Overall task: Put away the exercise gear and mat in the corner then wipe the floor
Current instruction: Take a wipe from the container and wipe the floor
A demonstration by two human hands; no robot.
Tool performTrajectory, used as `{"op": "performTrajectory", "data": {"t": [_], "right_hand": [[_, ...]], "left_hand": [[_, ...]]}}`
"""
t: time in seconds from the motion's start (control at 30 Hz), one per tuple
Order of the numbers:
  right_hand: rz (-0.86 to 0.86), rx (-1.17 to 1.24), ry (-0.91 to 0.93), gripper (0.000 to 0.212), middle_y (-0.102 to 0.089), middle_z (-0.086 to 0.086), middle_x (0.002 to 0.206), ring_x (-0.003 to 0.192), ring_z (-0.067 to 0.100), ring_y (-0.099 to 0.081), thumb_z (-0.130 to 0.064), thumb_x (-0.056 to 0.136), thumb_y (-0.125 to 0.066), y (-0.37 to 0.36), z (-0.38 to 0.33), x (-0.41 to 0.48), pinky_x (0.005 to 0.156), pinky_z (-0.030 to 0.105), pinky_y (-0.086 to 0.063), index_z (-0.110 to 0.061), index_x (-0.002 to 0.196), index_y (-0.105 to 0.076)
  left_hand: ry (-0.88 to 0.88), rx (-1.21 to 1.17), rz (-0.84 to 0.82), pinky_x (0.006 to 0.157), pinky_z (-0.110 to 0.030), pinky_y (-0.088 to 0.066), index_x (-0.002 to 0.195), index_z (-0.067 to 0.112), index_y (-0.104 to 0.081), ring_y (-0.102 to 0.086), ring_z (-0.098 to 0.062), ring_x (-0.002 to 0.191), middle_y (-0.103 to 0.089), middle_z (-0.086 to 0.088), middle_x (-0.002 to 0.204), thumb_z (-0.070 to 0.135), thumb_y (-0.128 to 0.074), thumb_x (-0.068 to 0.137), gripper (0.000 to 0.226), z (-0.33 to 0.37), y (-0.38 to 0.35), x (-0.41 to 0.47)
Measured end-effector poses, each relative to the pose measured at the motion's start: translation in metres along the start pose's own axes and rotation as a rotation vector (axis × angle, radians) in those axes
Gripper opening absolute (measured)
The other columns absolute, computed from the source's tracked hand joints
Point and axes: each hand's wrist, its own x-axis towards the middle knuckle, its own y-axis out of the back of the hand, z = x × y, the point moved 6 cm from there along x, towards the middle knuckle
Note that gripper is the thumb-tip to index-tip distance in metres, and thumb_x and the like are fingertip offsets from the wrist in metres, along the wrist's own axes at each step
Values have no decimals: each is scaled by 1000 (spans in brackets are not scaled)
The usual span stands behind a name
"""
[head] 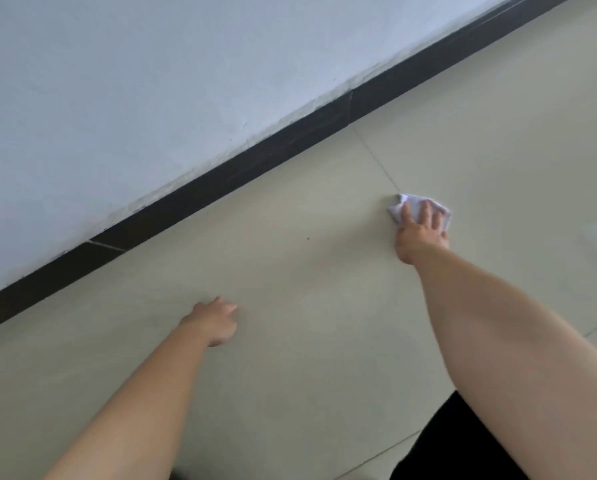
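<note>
Cloth (415, 206) lies on the floor (307, 358) under the flat-fingered right hand (421, 235), well apart from the relaxed, empty left hand (215, 322).

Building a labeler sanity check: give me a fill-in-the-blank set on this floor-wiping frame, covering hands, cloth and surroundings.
1. The right hand presses a ____ cloth flat on the floor.
2. The left hand touches the floor and holds ____.
3. The baseboard under the wall is ____ in colour.
Missing words: white; nothing; black.
</note>
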Motion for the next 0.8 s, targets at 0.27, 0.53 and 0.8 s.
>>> {"op": "performTrajectory", "data": {"t": [0.27,0.53,0.8], "right_hand": [[143,48,-3,59,12,6,168,153,34,11,-31,105,-30,8,27,23,124,47,1,-38,158,-4],[242,92,-49,52,2,4,169,154,29,6,-43,107,-23,52,139,49,124,42,-7,-37,158,-14],[325,225,-376,55,8,4,168,154,29,8,-34,107,-25,64,217,73,124,41,2,-39,158,-5]], "left_hand": [[-409,57,443,113,-42,-29,155,20,-15,-5,-24,151,4,-2,165,21,-43,94,66,189,98,35],[-614,292,495,117,-49,-23,157,23,-1,4,-28,151,14,-2,164,65,-52,86,97,342,136,70],[-528,377,375,109,-68,-21,152,41,10,12,-40,148,23,11,161,91,-66,37,146,405,149,101]]}}
